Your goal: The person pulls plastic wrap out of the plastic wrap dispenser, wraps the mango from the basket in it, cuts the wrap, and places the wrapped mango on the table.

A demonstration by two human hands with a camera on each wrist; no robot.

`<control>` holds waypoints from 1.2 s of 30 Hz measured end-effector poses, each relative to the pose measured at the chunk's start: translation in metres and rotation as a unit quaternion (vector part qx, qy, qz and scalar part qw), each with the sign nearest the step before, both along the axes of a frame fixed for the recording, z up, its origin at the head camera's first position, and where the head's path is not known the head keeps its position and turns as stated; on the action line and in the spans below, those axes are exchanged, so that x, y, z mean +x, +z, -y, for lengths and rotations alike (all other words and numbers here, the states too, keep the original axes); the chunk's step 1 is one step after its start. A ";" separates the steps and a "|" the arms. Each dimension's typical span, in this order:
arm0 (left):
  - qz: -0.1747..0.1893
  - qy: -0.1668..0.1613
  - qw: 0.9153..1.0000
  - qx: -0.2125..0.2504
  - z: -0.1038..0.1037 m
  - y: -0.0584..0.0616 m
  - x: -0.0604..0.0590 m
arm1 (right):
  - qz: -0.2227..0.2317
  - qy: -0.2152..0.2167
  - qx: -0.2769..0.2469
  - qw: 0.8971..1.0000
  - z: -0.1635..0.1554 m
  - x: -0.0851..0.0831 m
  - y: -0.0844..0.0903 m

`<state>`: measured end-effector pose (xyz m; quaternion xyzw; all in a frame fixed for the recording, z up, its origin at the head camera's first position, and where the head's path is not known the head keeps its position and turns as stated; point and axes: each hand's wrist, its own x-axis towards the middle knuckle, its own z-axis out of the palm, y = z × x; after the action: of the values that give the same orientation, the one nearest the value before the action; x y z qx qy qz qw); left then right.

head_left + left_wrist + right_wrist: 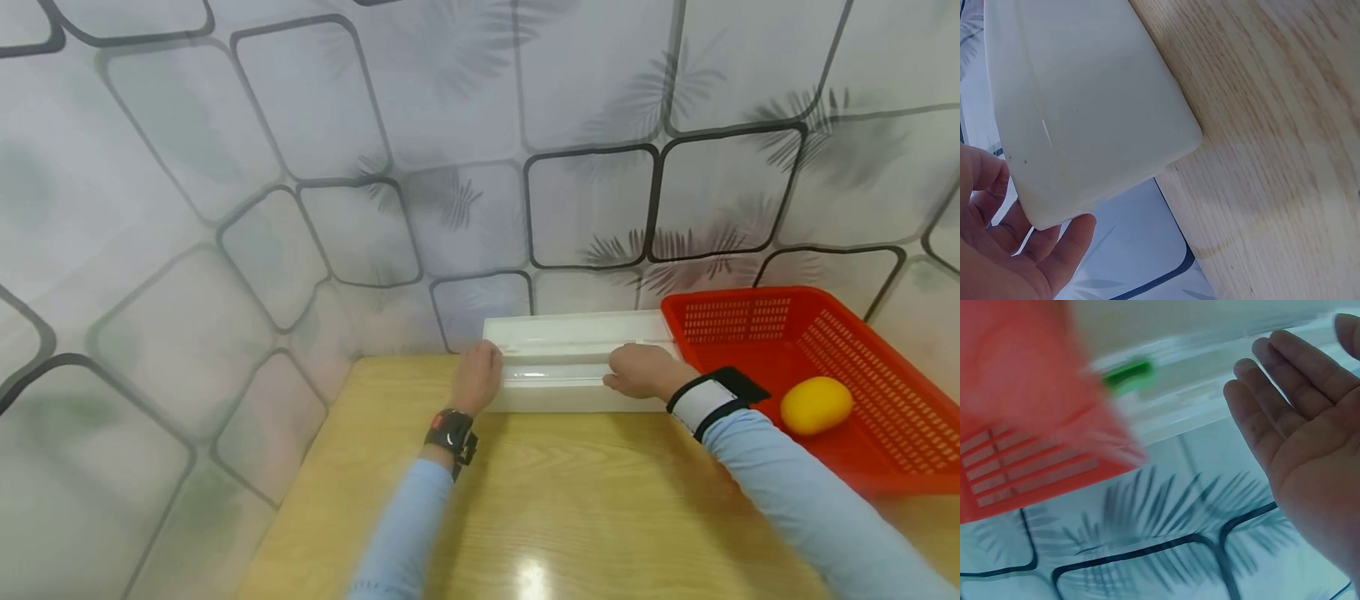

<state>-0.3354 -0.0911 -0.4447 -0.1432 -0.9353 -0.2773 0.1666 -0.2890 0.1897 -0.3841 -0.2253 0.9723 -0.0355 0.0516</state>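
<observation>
Here the white plastic box (577, 367) stands at the far edge of the tabletop (570, 500), against the wall. Left hand (476, 377) rests at the box's left end, grip open, fingers relaxed. Right hand (637, 371) lies on its right part, grip open. Right of the box: red basket (885, 392) holding a yellow fruit (816, 405).

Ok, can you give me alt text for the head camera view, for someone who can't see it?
Two hands, left hand and right hand, rest on a long white box at the back of a wooden table. A red basket beside it holds a yellow fruit.
</observation>
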 end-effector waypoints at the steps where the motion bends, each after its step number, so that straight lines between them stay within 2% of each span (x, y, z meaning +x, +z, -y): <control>1: -0.001 0.001 1.000 0.001 0.000 0.000 0.000 | -0.006 0.000 0.005 1.000 -0.004 0.000 0.001; 3: 0.002 0.002 1.000 0.003 0.001 0.000 0.000 | -0.010 -0.006 0.016 1.000 -0.013 -0.001 0.002; 9: 0.002 -0.007 1.000 0.004 0.001 -0.002 -0.001 | 0.009 -0.066 0.018 0.998 -0.035 -0.003 0.003; 13: -0.008 -0.020 1.000 -0.002 0.002 -0.003 -0.001 | 0.006 -0.072 0.010 0.997 -0.040 -0.005 0.001; 18: -0.018 -0.020 1.000 -0.005 0.003 -0.003 -0.001 | 0.018 -0.099 -0.003 0.995 -0.031 -0.005 0.002; 24: -0.016 -0.011 1.000 -0.021 0.003 -0.006 -0.001 | 0.077 -0.126 0.008 0.989 -0.013 0.001 0.011; 26: -0.016 -0.010 0.999 -0.026 0.003 -0.006 0.000 | 0.084 -0.139 0.007 0.987 -0.009 0.005 0.011; 30: -0.022 -0.007 1.000 -0.019 0.004 -0.004 0.002 | 0.043 -0.184 -0.037 0.981 -0.004 0.010 0.005; 33: -0.020 -0.002 1.000 -0.020 0.004 -0.005 0.002 | 0.003 -0.218 -0.073 0.973 0.000 0.013 -0.004; 36: -0.012 0.004 1.000 -0.025 0.004 -0.008 0.001 | -0.006 -0.246 -0.097 0.964 0.004 0.015 -0.011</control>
<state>-0.3343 -0.0951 -0.4524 -0.1472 -0.9404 -0.2519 0.1750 -0.2739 0.1857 -0.3947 0.0172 0.9900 -0.1395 0.0136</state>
